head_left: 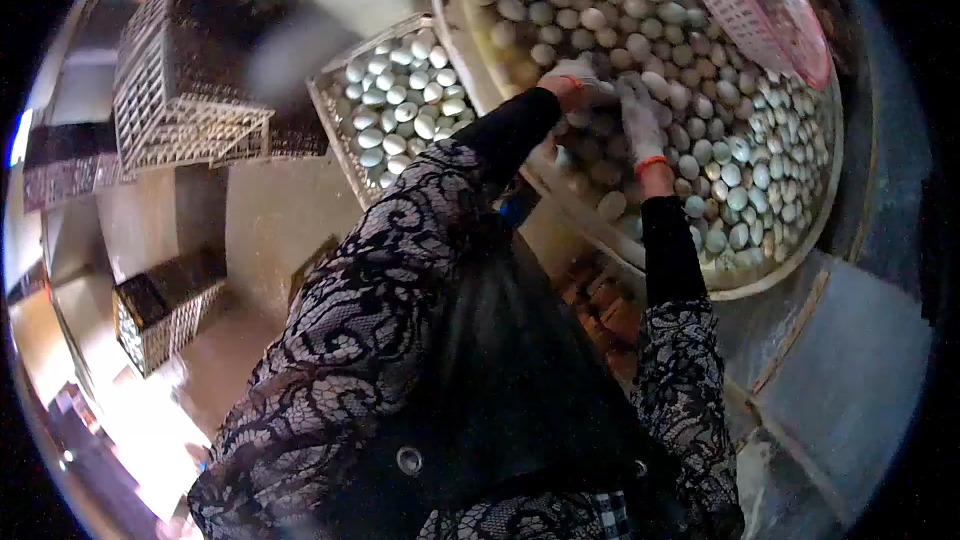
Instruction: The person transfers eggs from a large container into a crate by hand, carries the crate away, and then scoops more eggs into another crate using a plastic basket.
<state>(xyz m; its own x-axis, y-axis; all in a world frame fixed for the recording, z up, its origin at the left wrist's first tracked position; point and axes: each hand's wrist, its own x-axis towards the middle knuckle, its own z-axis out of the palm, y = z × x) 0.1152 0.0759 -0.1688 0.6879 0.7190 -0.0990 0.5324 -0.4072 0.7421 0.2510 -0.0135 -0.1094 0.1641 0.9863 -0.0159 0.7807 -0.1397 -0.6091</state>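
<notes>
We have both gloved hands close together over the eggs [700,120] in a wide round tub [760,288]. Our left hand [575,78] reaches in over the near left side, and our right hand [640,120] is just beside it, among the eggs. The fingers blur into the shells and shadow, so we cannot tell whether either hand is open or closed on an egg. Each wrist has an orange band [651,161].

As for how far things stand, eggs cover much of the tub, bunched and paler at the right, darker around our hands. To the left of the tub, a crate [331,132] holds many pale eggs [405,112], spread across most of what we see of it. We cannot count either lot or judge what share is finished.

A pink-rimmed basket [735,10] leans at the tub's far right side. Farther left are a large lattice crate [145,130] and, nearer us, a smaller crate [180,325]. We find no brand, label or writing that we can read.
</notes>
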